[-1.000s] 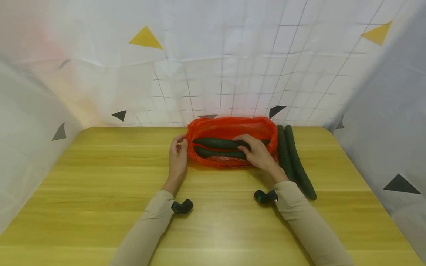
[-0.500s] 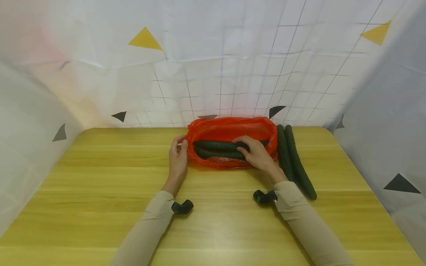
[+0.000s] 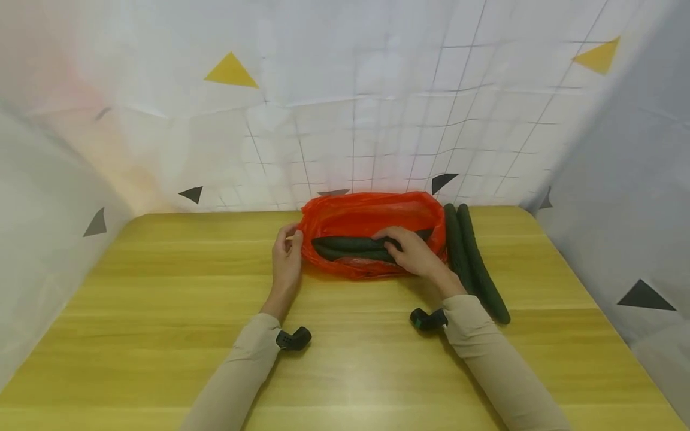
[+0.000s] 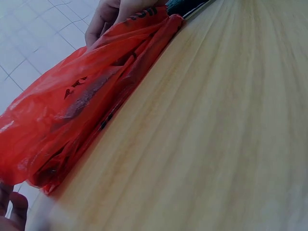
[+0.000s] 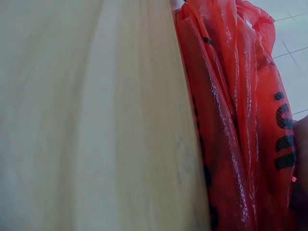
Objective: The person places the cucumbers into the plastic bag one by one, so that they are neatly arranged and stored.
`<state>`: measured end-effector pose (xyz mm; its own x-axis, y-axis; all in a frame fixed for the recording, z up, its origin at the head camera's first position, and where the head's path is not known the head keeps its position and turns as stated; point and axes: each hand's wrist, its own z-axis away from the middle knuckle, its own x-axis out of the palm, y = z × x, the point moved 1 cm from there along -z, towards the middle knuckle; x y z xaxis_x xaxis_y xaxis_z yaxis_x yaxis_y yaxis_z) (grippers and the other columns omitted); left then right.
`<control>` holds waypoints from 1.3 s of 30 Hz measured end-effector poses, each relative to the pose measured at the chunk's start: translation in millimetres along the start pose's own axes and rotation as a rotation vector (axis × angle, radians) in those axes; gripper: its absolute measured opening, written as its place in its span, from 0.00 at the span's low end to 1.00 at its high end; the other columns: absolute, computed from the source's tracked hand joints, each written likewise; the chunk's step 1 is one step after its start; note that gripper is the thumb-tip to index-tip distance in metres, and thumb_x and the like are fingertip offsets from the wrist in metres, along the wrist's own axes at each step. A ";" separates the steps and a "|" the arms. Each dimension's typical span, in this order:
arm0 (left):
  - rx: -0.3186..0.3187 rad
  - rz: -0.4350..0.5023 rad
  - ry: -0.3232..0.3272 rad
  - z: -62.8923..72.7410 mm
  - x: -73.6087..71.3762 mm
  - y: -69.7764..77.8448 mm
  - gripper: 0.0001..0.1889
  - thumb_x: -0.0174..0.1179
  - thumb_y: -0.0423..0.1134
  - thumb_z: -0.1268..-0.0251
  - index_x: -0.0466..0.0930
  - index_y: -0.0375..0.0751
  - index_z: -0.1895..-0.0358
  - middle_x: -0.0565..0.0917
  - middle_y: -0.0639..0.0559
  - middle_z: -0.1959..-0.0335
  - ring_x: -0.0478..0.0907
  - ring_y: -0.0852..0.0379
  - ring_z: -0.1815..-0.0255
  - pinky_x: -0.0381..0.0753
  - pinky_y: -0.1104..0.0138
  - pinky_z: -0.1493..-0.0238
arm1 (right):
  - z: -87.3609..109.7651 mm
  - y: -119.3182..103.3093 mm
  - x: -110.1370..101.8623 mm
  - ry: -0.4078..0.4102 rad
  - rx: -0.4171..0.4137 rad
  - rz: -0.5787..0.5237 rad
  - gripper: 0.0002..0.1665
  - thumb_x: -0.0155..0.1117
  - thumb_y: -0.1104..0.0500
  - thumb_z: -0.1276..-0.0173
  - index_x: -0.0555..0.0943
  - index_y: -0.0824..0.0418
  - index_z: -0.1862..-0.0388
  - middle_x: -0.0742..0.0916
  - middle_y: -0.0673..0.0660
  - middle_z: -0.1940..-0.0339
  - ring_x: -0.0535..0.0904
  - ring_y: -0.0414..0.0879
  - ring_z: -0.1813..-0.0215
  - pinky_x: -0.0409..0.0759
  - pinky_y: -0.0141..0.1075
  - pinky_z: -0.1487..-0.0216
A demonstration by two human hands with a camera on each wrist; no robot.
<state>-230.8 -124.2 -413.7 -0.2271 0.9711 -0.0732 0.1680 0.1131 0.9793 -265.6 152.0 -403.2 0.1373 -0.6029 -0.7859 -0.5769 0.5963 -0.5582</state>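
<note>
A red plastic bag [image 3: 372, 209] lies with its mouth open at the back of the table. Two dark green cucumbers rest inside, the rear one [image 3: 342, 243] against the front one [image 3: 358, 255]. Reaching into the bag, my right hand [image 3: 415, 254] holds the rear cucumber near its right end, thumb on the near side and fingers on the far side. At the bag's left end my left hand [image 3: 286, 257] pinches the rim. The left wrist view shows the bag's printed side [image 4: 72, 96], with left fingers [image 4: 18, 207] at its lower corner.
Two more cucumbers, one [image 3: 457, 245] beside the bag and another [image 3: 477, 257] to its right, lie lengthwise on the wooden table [image 3: 345, 359]. A white patterned sheet [image 3: 323, 90] stands right behind the table's back edge. Grey-white sheets flank both sides.
The rear cucumber has come nearer in my right hand and closed the gap to the front one. My left hand stays at the bag's rim. The head view has shifted slightly.
</note>
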 end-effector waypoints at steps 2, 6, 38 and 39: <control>-0.003 -0.006 -0.007 3.6 0.0 6.6 0.17 0.49 0.42 0.27 0.71 0.40 0.41 0.73 0.46 0.48 0.70 0.58 0.65 0.71 0.74 0.65 | 1.2 -0.4 -0.1 0.006 -0.010 0.006 0.16 0.54 0.66 0.31 0.78 0.58 0.46 0.82 0.56 0.46 0.75 0.51 0.41 0.70 0.48 0.36; -0.003 -0.016 -0.007 7.8 0.3 11.2 0.17 0.49 0.41 0.27 0.72 0.39 0.41 0.74 0.45 0.48 0.70 0.59 0.66 0.70 0.74 0.65 | 4.2 -1.9 -0.5 0.016 -0.041 0.019 0.17 0.55 0.67 0.32 0.78 0.59 0.45 0.83 0.57 0.46 0.75 0.53 0.41 0.70 0.50 0.37; -0.017 0.019 -0.033 6.7 -0.3 10.8 0.16 0.48 0.40 0.27 0.72 0.41 0.41 0.73 0.47 0.48 0.71 0.58 0.65 0.72 0.74 0.66 | 33.2 -0.9 -61.6 0.334 0.031 0.032 0.16 0.57 0.65 0.32 0.78 0.58 0.46 0.83 0.55 0.48 0.76 0.49 0.46 0.73 0.46 0.44; -0.015 0.022 -0.033 6.9 0.0 11.1 0.16 0.48 0.40 0.27 0.72 0.41 0.41 0.73 0.47 0.48 0.71 0.58 0.65 0.72 0.74 0.66 | 34.5 1.0 -63.7 0.345 0.036 0.032 0.16 0.57 0.65 0.32 0.78 0.58 0.46 0.83 0.56 0.48 0.76 0.49 0.45 0.73 0.46 0.43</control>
<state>-222.4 -121.5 -404.2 -0.1915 0.9798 -0.0572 0.1582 0.0884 0.9835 -247.2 209.2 -362.9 -0.1644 -0.7240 -0.6700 -0.5469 0.6321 -0.5489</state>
